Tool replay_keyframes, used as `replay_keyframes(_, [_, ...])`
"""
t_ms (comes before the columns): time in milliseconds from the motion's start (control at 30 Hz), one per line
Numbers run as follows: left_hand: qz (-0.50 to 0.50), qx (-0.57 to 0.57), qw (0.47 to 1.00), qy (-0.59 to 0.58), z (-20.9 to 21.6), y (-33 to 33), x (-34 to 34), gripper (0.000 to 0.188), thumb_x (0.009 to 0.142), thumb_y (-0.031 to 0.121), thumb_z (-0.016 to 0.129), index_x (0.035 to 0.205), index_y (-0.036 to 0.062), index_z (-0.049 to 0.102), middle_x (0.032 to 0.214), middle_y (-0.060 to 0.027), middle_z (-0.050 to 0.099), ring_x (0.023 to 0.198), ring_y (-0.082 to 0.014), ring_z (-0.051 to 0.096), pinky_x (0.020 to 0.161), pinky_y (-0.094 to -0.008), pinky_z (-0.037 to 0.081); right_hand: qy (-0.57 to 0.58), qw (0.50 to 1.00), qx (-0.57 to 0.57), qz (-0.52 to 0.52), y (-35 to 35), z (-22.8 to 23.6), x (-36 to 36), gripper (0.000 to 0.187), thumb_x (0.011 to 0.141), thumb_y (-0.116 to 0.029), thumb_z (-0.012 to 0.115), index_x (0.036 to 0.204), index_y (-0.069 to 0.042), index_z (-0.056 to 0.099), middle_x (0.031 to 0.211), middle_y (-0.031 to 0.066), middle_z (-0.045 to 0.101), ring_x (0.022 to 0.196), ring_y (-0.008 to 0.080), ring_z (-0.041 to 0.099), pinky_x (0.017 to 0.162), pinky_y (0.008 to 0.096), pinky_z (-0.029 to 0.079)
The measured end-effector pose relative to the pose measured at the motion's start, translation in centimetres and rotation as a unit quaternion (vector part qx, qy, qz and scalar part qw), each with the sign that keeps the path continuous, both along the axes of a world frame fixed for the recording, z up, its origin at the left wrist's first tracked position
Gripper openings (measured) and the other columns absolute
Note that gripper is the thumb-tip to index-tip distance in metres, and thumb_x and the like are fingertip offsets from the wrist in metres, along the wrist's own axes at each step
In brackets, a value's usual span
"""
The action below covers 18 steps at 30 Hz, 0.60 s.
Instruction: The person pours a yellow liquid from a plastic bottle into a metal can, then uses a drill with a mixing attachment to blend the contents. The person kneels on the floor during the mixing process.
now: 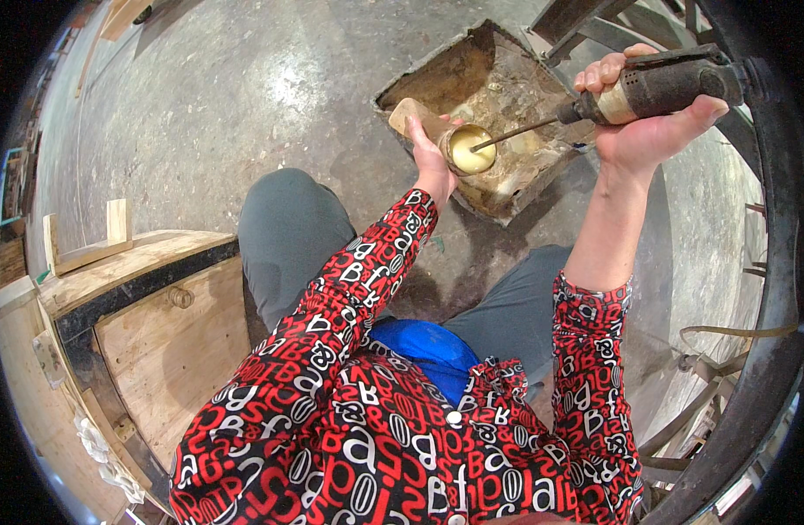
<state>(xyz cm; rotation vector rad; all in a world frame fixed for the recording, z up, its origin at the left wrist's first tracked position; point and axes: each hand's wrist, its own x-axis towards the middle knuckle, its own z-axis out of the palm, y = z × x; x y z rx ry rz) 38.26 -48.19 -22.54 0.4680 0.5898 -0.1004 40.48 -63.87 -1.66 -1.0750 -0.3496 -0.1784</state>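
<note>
My left hand [433,161] is closed around a brown, cup-shaped wooden piece [410,115]. Its round mouth [473,161] faces up towards me and shows a smooth, pale yellow inside. In my right hand [634,140] is a dark handheld power tool like a die grinder [673,92], with a lever along its top and a pale band near the front. A long thin metal shaft [526,128] runs from it into the mouth of the wooden piece. The shaft's tip is at the yellow inside; whether it touches there I cannot tell.
A worn, dust-coated open bin [445,74] lies on the concrete floor [200,105] below my hands. At left stands a plywood cabinet [179,319] with a small wooden bracket [87,254] on top. A dark metal frame [782,289] curves along the right, with a thin hose [739,332].
</note>
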Motion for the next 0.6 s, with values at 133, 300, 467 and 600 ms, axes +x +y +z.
replay_keyframes(133, [-0.004,0.000,1.000,0.014,0.51,-0.42,-0.27,0.071,0.083,0.068,0.034,0.106,0.0025,0.049,0.091,-0.0167,0.062,0.084,-0.0286,0.060,0.080,-0.0417,0.048,0.006,1.000,0.011,0.004,-0.32,-0.23,-0.10,0.092,0.061,-0.090,0.030,0.088,-0.006,0.055,0.067,0.0097,0.051,0.060,0.0226,0.048,0.060,0.0385,0.039])
replay_keyframes(300, [0.002,-0.005,1.000,0.005,0.16,0.12,-0.02,0.070,0.084,0.067,0.034,0.106,0.0023,0.049,0.092,-0.0173,0.061,0.084,-0.0290,0.060,0.080,-0.0426,0.048,-0.005,1.000,0.004,0.004,0.05,-0.04,0.04,0.090,0.062,-0.090,0.029,0.086,-0.007,0.056,0.066,0.0102,0.051,0.060,0.0232,0.048,0.060,0.0394,0.039])
replay_keyframes(467, [-0.007,-0.004,1.000,0.014,0.34,-0.18,-0.15,0.069,0.084,0.066,0.034,0.105,0.0021,0.049,0.092,-0.0177,0.061,0.084,-0.0290,0.060,0.080,-0.0419,0.048,-0.012,1.000,-0.014,-0.012,-0.43,-0.32,-0.07,0.090,0.063,-0.089,0.028,0.086,-0.007,0.056,0.065,0.0106,0.051,0.060,0.0234,0.049,0.060,0.0396,0.039])
replay_keyframes(600, [-0.001,-0.004,1.000,0.009,0.17,-0.07,0.00,0.069,0.084,0.066,0.033,0.105,0.0019,0.049,0.092,-0.0180,0.061,0.085,-0.0290,0.059,0.080,-0.0420,0.048,-0.016,1.000,-0.013,-0.004,-0.41,-0.24,0.02,0.090,0.063,-0.089,0.028,0.086,-0.007,0.056,0.065,0.0108,0.051,0.060,0.0235,0.049,0.060,0.0397,0.040])
